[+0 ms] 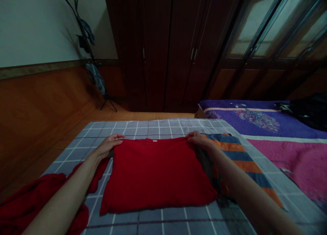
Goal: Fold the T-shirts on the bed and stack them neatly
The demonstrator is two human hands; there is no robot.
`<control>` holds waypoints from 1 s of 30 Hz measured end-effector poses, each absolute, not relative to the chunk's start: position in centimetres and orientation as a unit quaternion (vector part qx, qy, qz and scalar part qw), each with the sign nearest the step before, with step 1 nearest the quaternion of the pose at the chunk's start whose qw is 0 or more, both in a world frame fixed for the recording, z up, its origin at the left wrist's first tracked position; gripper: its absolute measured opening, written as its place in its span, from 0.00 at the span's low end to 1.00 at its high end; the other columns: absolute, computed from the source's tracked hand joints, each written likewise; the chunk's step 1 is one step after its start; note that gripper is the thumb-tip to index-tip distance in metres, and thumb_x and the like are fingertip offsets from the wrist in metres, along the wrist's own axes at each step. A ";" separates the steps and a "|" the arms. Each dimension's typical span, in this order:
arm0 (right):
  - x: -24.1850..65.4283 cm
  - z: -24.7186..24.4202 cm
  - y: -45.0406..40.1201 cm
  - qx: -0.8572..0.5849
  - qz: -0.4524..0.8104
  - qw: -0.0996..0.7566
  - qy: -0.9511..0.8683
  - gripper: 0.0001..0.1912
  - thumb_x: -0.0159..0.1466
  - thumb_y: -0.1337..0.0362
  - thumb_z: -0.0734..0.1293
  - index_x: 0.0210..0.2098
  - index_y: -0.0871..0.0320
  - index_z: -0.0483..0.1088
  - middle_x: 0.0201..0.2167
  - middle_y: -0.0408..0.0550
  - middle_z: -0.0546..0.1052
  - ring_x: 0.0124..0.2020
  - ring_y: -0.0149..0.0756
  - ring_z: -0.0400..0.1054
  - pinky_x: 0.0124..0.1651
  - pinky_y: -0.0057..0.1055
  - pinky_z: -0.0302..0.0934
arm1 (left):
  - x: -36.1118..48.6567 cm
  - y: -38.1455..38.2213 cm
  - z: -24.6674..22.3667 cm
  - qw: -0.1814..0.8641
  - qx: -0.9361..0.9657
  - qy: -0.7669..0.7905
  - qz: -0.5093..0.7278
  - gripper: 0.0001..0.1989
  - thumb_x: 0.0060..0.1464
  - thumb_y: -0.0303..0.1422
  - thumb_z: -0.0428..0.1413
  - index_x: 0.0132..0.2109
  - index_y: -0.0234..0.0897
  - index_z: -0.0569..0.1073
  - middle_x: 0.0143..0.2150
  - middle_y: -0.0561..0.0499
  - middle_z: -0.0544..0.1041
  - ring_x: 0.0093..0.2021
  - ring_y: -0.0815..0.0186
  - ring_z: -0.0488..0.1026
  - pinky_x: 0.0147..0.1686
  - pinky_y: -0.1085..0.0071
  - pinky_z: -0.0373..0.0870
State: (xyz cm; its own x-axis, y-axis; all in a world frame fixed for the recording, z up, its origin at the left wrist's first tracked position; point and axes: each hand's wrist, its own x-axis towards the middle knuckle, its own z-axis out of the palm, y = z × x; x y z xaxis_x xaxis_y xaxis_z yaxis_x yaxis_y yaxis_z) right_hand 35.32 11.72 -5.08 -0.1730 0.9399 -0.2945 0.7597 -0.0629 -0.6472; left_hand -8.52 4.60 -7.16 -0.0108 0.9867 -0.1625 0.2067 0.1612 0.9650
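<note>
A red shirt lies spread in a flat rectangle on the checked grey cover, with a small white label at the middle of its far edge. My left hand pinches the shirt's far left corner between thumb and fingers. At the far right corner, my right hand is closed on the fabric in the same way. A dark garment shows along the shirt's right side, partly under my right forearm. Beside it lies a striped orange and blue garment, partly hidden by that forearm.
Another red garment lies crumpled at the left, behind my left forearm. The checked cover extends around the clothes. Past it stand a purple and pink bed with dark clothing, a dark wardrobe and a coat stand.
</note>
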 end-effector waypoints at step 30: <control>29.3 -10.4 4.2 -0.602 -0.028 0.078 -0.794 0.36 0.66 0.44 0.53 0.65 0.60 0.53 0.66 0.56 0.53 0.66 0.51 0.42 0.64 0.50 0.37 | 2.9 0.1 -12.3 0.004 0.773 0.629 0.082 0.33 0.60 0.51 0.42 0.67 0.42 0.52 0.70 0.44 0.48 0.69 0.46 0.39 0.64 0.46 0.38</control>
